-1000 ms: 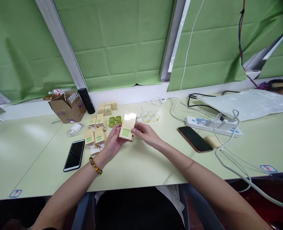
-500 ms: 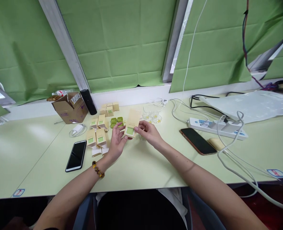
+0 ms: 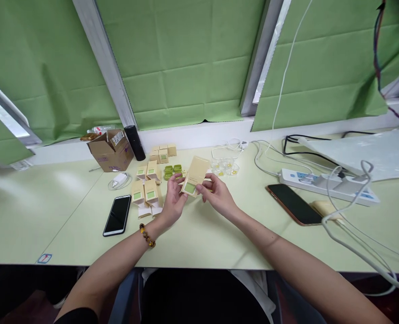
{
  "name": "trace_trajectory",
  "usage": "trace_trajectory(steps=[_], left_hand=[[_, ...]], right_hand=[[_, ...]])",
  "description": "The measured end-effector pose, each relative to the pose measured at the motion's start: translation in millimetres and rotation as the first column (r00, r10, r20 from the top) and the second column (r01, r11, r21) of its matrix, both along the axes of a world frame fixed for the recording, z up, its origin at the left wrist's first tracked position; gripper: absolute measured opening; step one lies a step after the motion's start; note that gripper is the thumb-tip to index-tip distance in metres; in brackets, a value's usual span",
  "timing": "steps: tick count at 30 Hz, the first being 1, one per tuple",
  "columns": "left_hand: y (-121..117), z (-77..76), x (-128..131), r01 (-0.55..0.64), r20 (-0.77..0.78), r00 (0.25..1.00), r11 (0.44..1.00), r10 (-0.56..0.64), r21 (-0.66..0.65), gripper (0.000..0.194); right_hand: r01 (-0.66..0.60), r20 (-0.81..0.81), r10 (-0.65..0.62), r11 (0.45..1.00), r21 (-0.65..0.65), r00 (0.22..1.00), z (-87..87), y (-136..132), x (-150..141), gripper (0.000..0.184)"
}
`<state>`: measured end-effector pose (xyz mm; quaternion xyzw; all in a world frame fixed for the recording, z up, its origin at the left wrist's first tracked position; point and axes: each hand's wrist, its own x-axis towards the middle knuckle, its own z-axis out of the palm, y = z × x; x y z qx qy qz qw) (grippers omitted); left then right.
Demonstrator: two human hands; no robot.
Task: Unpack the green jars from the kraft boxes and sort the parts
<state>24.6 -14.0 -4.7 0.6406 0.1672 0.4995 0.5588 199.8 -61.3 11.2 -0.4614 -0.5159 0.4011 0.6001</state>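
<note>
A small beige cardboard box [image 3: 198, 168] with a green square window is held up between both hands over the table, looking flat or nearly so. My left hand [image 3: 173, 201] grips its lower left edge, thumb in front and fingers behind. My right hand [image 3: 218, 195] pinches its lower right side by the window. Just behind my left hand sit several small green containers [image 3: 173, 169]. Several clear small containers [image 3: 226, 166] with yellow bits stand beyond my right hand. Left of my left hand, opened beige boxes [image 3: 144, 194] of the same kind stand in rows.
Closed small boxes [image 3: 163, 155] stand at the back. A phone [image 3: 117, 216] and white charger [image 3: 120, 179] lie to the left, near a brown carton [image 3: 109, 155] and black cylinder [image 3: 135, 142]. On the right are another phone [image 3: 293, 204], a power strip [image 3: 327, 185] and loose cables.
The view has swung left, so everything sits further right in it. The box remains in both hands and is tilted a little more to the right.
</note>
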Motion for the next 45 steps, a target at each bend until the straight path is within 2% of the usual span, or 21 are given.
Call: trace_trajectory(steps=[8,15,22,27,30,33,38,42,45], left_hand=[[1,-1.0,0,-0.019,0.000,1.000,1.000,0.019,-0.013,0.066],[-4,0.6,-4,0.071,-0.032,0.997,0.997,-0.070,0.014,0.066],[-4,1.1,-2,-0.075,-0.082,0.994,0.997,0.072,-0.031,0.061],[-1,-3.4,-2,0.007,-0.065,0.998,1.000,-0.008,-0.016,0.068],[0,-5.7,-2,0.010,-0.067,0.998,1.000,-0.011,-0.001,0.069],[-2,-4.3,-1,-0.040,-0.102,0.994,0.999,0.041,0.009,0.064],[-8,1.1,-1,-0.211,-0.202,0.953,0.973,0.226,0.093,0.048],[-10,0.0,-4,-0.229,-0.273,0.921,0.954,0.277,0.195,0.049],[-9,-3.0,-8,-0.241,-0.294,0.910,0.950,0.293,0.201,0.051]], right_hand=[[-0.004,-0.077,0.001,0.999,-0.040,0.997,-0.8,3,0,0.062],[-0.008,-0.170,-0.008,0.996,-0.088,0.985,1.0,4,4,0.064],[-0.051,-0.170,0.042,0.997,-0.051,0.985,-3.5,3,-6,0.065],[-0.032,-0.265,0.014,0.997,-0.064,0.964,0.0,2,-3,0.064],[-0.037,-0.305,0.007,0.995,-0.092,0.952,1.0,2,-1,0.061],[-0.063,-0.316,0.025,0.991,-0.114,0.949,0.4,1,-2,0.061],[-0.073,-0.316,0.027,0.988,-0.134,0.948,-1.8,1,-5,0.067],[-0.082,-0.313,0.036,0.988,-0.134,0.949,-2.6,2,-5,0.067],[-0.105,-0.315,0.063,0.987,-0.120,0.947,-3.0,2,-4,0.063]])
